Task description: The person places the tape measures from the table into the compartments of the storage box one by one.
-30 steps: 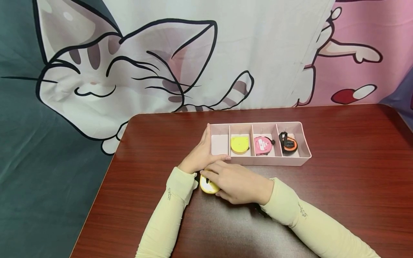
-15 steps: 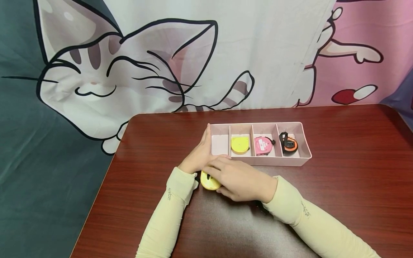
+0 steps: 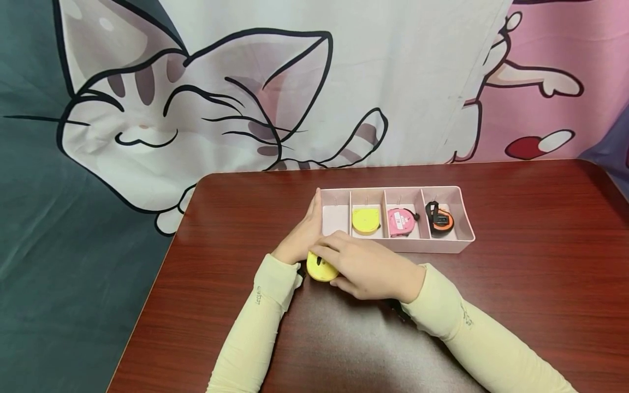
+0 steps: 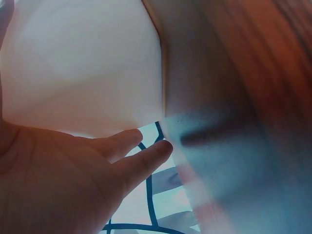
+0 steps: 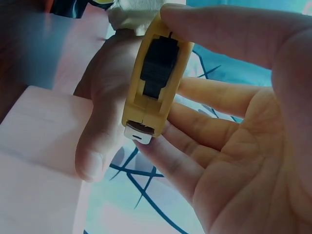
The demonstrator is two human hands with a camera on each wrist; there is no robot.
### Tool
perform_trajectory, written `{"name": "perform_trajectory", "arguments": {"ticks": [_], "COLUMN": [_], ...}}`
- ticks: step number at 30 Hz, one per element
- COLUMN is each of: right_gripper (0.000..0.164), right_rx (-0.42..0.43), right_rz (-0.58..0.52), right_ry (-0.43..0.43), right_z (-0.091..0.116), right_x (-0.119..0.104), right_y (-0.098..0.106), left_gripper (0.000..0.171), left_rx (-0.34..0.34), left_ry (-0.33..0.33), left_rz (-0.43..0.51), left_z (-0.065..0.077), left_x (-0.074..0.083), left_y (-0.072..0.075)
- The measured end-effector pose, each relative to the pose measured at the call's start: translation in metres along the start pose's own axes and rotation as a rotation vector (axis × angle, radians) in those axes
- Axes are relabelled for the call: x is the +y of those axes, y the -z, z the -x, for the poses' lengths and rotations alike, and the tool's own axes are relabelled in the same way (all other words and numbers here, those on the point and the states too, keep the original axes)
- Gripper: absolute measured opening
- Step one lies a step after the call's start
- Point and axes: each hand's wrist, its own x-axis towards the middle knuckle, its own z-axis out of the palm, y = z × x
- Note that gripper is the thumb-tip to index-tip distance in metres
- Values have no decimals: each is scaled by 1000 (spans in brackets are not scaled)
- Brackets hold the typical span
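In the head view a yellow tape measure (image 3: 320, 269) is pinched in my right hand (image 3: 375, 267), near the front left corner of a pale pink divided box (image 3: 413, 247). The right wrist view shows this tape measure (image 5: 163, 109) edge-on, with a black button and a metal end tab, my thumb on one side and fingers on the other. My left hand (image 3: 306, 234) rests against the box's left end, fingers straight, thumb along its front wall. Compartments hold another yellow tape measure (image 3: 366, 221), a pink one (image 3: 400, 222) and a black-and-orange one (image 3: 440, 220).
The box stands on a reddish-brown wooden table (image 3: 530, 245), near its back edge. Behind the table hangs a cloth (image 3: 417, 65) printed with cartoon cats. The leftmost compartment (image 3: 336, 220) shows its bare floor.
My right hand has moved slightly away from me, toward the box, carrying the yellow tape measure with it. The left hand and the box have stayed in place.
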Motion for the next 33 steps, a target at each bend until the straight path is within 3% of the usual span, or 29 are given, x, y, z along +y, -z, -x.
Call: {"name": "perform_trajectory", "arguments": {"ticks": [11,33], "right_gripper": [59,59], "right_rx": [39,74], "right_rz": [-4,-18], "right_ry": [-14,-54], "right_z": [-2,-7], "right_x": [9,20], "right_y": [1,3], "left_gripper": [113,120], "left_rx": [-4,-11], "left_ry": [-60,-64], "left_rz": [21,49], "left_z": [1,-1], "left_x": [-4,-8], "left_y": [0,-1]}}
